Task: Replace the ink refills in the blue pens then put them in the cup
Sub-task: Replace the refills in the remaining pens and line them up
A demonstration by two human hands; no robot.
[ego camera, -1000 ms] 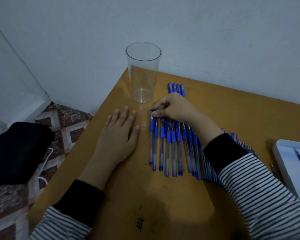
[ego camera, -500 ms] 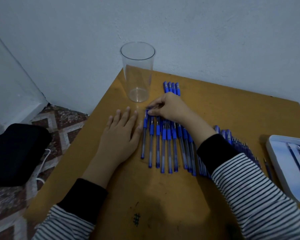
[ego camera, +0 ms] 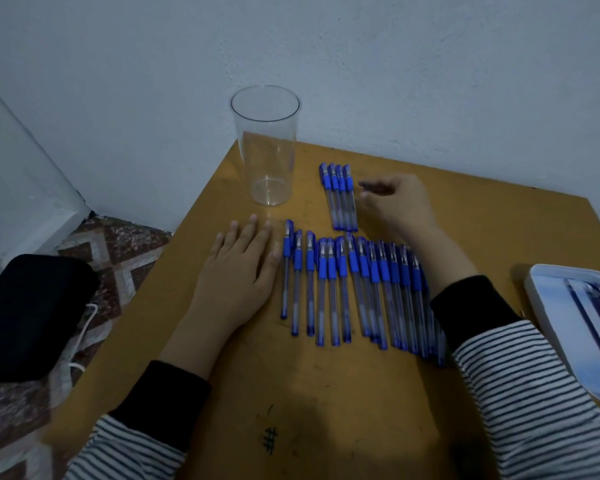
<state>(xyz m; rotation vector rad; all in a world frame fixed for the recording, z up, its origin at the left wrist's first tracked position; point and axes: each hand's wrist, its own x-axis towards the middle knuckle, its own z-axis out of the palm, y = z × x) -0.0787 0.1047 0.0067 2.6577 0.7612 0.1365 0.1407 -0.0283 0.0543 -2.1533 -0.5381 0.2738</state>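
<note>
Several blue capped pens [ego camera: 347,289] lie side by side in a row on the wooden table [ego camera: 326,393]. A second small group of blue pens [ego camera: 342,195] lies beyond them, to the right of the clear empty cup [ego camera: 267,150] standing at the table's far left corner. My left hand [ego camera: 239,271] rests flat on the table, its thumb beside the leftmost pen. My right hand [ego camera: 395,206] hovers just right of the small group, fingers loosely curled and blurred, with nothing held.
A white tray [ego camera: 551,327] holding thin refills sits at the table's right edge. A black bag [ego camera: 28,317] with a white cord lies on the patterned floor to the left. A white wall stands right behind the table.
My right hand let go of the caps at the row's left end and moved up and to the right, beside the small pen group. My left hand stayed flat.
</note>
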